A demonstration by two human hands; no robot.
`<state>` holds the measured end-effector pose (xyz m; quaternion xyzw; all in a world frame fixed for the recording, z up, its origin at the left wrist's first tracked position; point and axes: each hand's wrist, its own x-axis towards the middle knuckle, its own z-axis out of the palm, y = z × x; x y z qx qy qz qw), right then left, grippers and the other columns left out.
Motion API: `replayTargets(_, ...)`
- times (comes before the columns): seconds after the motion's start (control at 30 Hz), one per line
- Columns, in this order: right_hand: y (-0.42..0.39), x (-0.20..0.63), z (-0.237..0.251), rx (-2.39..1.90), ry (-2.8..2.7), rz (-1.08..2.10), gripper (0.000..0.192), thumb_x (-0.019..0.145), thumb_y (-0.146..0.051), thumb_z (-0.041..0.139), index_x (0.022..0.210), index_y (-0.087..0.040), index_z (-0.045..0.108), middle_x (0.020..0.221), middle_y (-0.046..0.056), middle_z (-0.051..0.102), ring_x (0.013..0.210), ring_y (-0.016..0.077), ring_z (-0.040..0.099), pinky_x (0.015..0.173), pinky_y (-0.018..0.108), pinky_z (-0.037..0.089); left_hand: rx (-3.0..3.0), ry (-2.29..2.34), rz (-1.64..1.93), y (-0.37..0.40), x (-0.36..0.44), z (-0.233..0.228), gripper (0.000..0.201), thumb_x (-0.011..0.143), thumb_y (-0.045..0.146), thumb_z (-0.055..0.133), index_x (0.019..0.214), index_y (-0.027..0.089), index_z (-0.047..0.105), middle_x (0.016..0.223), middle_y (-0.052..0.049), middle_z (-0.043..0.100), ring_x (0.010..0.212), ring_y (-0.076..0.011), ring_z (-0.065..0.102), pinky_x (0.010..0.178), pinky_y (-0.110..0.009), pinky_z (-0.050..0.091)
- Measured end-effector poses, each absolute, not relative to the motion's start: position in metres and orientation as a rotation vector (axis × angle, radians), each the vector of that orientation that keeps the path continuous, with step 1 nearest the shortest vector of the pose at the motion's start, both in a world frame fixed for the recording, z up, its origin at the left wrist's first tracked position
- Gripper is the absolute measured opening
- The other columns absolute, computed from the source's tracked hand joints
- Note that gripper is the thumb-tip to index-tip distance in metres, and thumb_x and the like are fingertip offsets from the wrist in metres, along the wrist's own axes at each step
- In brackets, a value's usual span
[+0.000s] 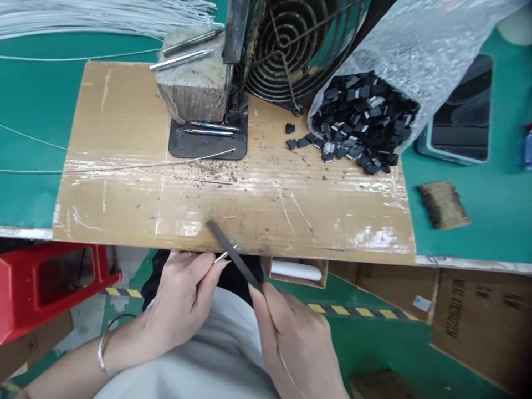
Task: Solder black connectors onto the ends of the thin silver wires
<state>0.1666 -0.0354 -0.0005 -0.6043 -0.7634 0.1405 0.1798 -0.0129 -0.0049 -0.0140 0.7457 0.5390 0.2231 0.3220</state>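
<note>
I judge I'm filing: my right hand [297, 338] grips a flat file [233, 255] laid across the thin metal tip [224, 256] pinched in my left hand [183, 293]. Next calls for steady strokes, tip braced near the desk [249, 205] edge.

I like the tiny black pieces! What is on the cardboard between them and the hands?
Head view: only bare, scratched cardboard lies between the black pieces and the hands, apart from the file's tip.
</note>
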Motion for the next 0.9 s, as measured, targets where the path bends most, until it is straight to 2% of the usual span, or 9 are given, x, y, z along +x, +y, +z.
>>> replayTargets(0.1, -0.0365, 0.167, -0.0015, -1.699, -2.147, 0.392, 0.047, 0.114, -0.026, 0.03, 0.077, -0.019, 0.057, 0.054, -0.002, 0.058, 0.044, 0.0118, 0.056, 0.048, 0.026, 0.034, 1.9, 1.382, 0.599, -0.0043, -0.0124, -0.0126, 0.037, 0.103, 0.01, 0.046, 0.071, 0.022, 0.032, 0.061, 0.006, 0.038, 0.057, -0.0133, 0.036, 0.062, -0.029, 0.03)
replayTargets(0.23, -0.0292, 0.1631, -0.0042, -1.694, -2.117, 0.386, 0.05, 0.114, -0.027, 0.029, 0.07, -0.021, 0.053, 0.05, -0.003, 0.053, 0.04, 0.0113, 0.05, 0.047, 0.028, 0.031, 1.831, 1.374, 0.624, -0.0033, -0.0116, -0.0116, 0.037, 0.104, 0.011, 0.046, 0.071, 0.022, 0.032, 0.06, 0.007, 0.035, 0.056, -0.0119, 0.034, 0.062, -0.028, 0.03)
replayTargets(0.37, -0.0371, 0.1659, -0.0023, -1.715, -2.148, 0.416, 0.049, 0.115, -0.028, 0.029, 0.073, -0.021, 0.054, 0.052, -0.003, 0.055, 0.041, 0.0108, 0.053, 0.048, 0.026, 0.034, 1.718, 1.35, 0.617, -0.003, -0.0121, -0.0121, 0.04, 0.105, 0.014, 0.046, 0.069, 0.021, 0.031, 0.06, 0.008, 0.032, 0.056, -0.0113, 0.029, 0.059, -0.027, 0.03)
replayTargets(0.6, -0.0292, 0.1632, -0.0039, -1.699, -2.121, 0.367, 0.051, 0.114, -0.028, 0.029, 0.07, -0.021, 0.053, 0.05, -0.003, 0.053, 0.04, 0.0115, 0.051, 0.047, 0.028, 0.031, 1.68, 1.366, 0.617, -0.0029, -0.0121, -0.013, 0.04, 0.105, 0.016, 0.046, 0.068, 0.022, 0.032, 0.06, 0.007, 0.033, 0.057, -0.0116, 0.03, 0.059, -0.027, 0.031)
replayTargets(0.77, -0.0379, 0.1672, 0.0001, -1.711, -2.162, 0.415, 0.047, 0.114, -0.027, 0.03, 0.076, -0.02, 0.057, 0.054, -0.002, 0.058, 0.044, 0.0117, 0.056, 0.048, 0.026, 0.035, 1.762, 1.368, 0.62, -0.0026, -0.0122, -0.0129, 0.04, 0.104, 0.014, 0.046, 0.069, 0.022, 0.03, 0.06, 0.007, 0.033, 0.056, -0.012, 0.03, 0.059, -0.027, 0.03)
replayTargets(0.9, -0.0304, 0.1641, -0.0023, -1.708, -2.136, 0.394, 0.05, 0.114, -0.028, 0.029, 0.072, -0.02, 0.056, 0.051, -0.003, 0.054, 0.041, 0.0115, 0.052, 0.047, 0.027, 0.032, 1.841, 1.385, 0.606, -0.003, -0.0129, -0.013, 0.038, 0.103, 0.011, 0.047, 0.07, 0.022, 0.033, 0.061, 0.007, 0.035, 0.056, -0.0115, 0.034, 0.061, -0.028, 0.03)
